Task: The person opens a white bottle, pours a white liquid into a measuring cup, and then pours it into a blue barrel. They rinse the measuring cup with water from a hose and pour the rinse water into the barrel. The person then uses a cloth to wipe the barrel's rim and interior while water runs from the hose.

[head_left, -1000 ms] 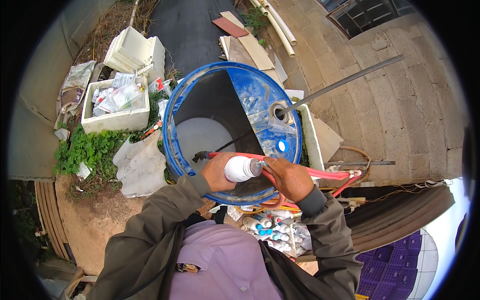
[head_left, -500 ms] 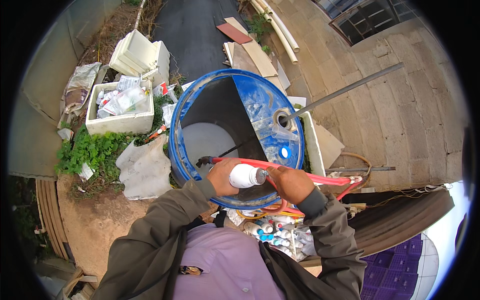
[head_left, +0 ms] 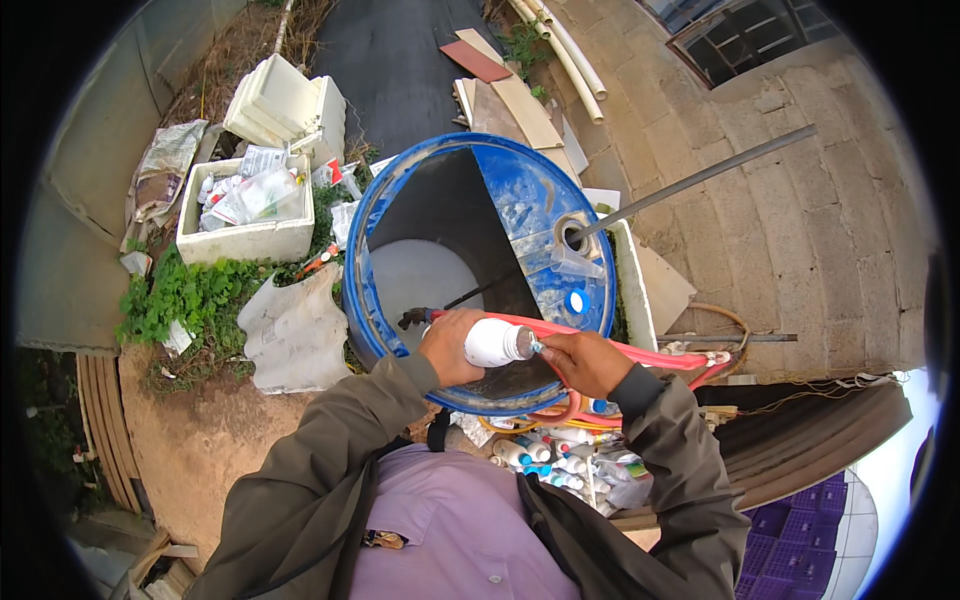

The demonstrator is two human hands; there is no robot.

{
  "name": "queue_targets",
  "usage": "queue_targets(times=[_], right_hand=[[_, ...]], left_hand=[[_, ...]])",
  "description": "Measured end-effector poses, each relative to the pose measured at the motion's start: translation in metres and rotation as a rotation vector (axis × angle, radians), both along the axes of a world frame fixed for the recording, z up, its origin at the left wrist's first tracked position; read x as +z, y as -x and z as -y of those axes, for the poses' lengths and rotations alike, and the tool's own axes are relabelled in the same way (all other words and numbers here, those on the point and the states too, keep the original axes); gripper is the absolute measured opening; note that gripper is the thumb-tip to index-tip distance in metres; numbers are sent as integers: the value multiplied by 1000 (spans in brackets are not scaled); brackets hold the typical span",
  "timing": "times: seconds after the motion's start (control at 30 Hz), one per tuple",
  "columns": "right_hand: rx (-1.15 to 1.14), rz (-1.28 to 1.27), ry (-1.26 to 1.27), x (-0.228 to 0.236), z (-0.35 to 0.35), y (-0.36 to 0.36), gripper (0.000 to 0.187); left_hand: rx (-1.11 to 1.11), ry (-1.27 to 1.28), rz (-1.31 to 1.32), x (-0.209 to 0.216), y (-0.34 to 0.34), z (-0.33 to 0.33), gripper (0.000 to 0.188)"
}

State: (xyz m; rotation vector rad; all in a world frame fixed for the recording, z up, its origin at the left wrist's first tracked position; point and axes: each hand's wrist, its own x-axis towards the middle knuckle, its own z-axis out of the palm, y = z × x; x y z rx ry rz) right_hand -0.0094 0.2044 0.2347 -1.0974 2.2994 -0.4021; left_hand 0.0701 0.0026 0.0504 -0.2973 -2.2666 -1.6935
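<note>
Gripping a white bottle (head_left: 492, 342) on its side, the left hand (head_left: 450, 345) steadies it while the right hand (head_left: 583, 360) pinches its cap end. Both sit just above the rim of the open blue drum (head_left: 540, 200), so spills fall inside; a red hose (head_left: 640, 350) crosses beneath.

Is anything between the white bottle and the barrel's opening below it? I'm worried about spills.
Nothing blocks it. The small white plastic bottle, held in the left hand with the right hand at its neck, hangs over the big blue plastic barrel; only a red hose crosses the rim beside it.
</note>
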Motion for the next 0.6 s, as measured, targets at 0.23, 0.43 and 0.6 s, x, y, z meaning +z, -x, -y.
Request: queue_targets(times=[0.23, 0.43, 0.6], right_hand=[[-387, 444, -50, 0, -2, -25, 29], [-894, 901, 125, -1, 6, -41, 30], [-313, 102, -32, -5, 4, -34, 21]], left_hand=[[16, 31, -42, -7, -2, -3, 73], [74, 35, -43, -11, -2, -6, 73], [99, 48, -29, -11, -2, -5, 71]])
